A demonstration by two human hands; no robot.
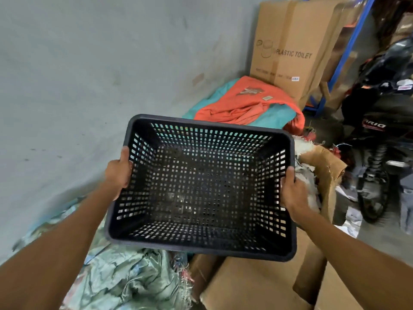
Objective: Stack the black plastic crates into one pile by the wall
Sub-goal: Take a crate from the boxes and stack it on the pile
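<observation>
A black plastic crate (201, 186) with perforated walls and floor fills the middle of the head view, its open top facing me. It hangs in the air above sacks and cardboard, held by both hands. My left hand (119, 173) grips the rim of its left short side, thumb over the edge. On the right short side my right hand (292, 193) clasps the rim the same way. The crate is empty. No other black crate shows.
A grey wall (89, 74) runs along the left. Orange and teal cloth (243, 106) lies behind the crate, before a tall cardboard box (290, 48). Green woven sacks (125, 278) and cardboard boxes (252, 285) lie below. A motorbike (377, 135) stands at right.
</observation>
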